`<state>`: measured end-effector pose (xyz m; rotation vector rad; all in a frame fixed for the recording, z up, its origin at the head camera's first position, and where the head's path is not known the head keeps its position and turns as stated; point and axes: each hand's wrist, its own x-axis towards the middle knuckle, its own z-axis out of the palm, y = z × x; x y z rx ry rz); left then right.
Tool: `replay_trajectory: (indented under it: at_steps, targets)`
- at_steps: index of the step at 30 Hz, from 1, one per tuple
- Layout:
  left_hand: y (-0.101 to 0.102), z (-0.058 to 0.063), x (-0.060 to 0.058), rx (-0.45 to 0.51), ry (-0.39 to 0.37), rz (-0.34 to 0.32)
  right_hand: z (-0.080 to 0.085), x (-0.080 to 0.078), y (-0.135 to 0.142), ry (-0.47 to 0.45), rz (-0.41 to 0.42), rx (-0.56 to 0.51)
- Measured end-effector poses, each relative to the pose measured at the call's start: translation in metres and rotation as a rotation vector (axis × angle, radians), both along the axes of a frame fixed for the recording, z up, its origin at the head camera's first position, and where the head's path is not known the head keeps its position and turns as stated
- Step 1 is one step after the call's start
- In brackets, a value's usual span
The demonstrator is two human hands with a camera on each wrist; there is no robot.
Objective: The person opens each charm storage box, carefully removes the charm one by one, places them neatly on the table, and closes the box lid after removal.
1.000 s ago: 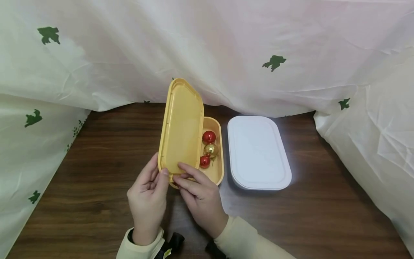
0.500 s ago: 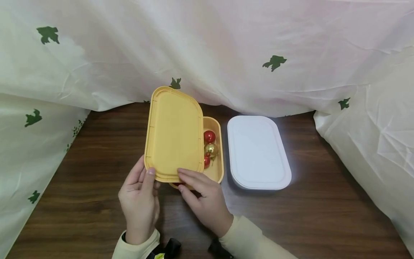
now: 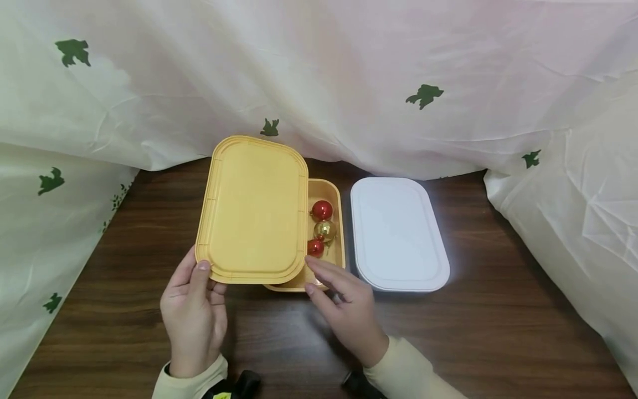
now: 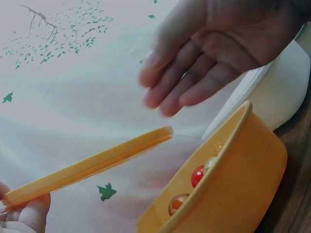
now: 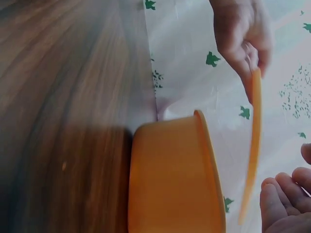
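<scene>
My left hand pinches the near left corner of a yellow lid, thumb on its ridged face. The lid is held tilted above a yellow box and hides its left part. Inside the box lie two shiny red balls and a gold ball; others may be hidden. My right hand hovers at the lid's near right corner, fingers extended and holding nothing. In the left wrist view the right hand is apart from the lid, above the box.
A white lidded box stands just right of the yellow one on the dark wooden table. A pale curtain with green bird prints hangs behind and along both sides.
My left hand has moved left with the lid, turning its broad face toward the head camera. The right hand has come off the lid and shifted right.
</scene>
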<state>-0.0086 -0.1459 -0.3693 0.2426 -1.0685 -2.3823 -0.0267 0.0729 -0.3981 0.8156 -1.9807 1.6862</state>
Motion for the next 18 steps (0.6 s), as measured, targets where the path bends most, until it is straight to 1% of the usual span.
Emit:
replay_trajectory:
  at_steps: [5, 7, 10, 15, 18]
  targets:
    - [-0.011, -0.002, 0.001, -0.006, -0.067, 0.008, 0.001, 0.003, 0.018, -0.093, -0.004, -0.03]
    - [-0.014, -0.003, 0.0, 0.004, -0.087, 0.014, 0.001, 0.004, 0.025, -0.124, -0.019, -0.025]
    - [-0.02, -0.005, 0.0, 0.026, -0.097, 0.016, 0.002, 0.006, 0.036, -0.159, -0.06, 0.008]
    - [-0.03, -0.008, 0.002, 0.077, -0.077, 0.016, 0.004, 0.01, 0.052, -0.242, -0.134, 0.082]
    - [-0.037, -0.009, 0.002, 0.111, -0.053, 0.013, 0.004, 0.012, 0.061, -0.261, -0.163, 0.102]
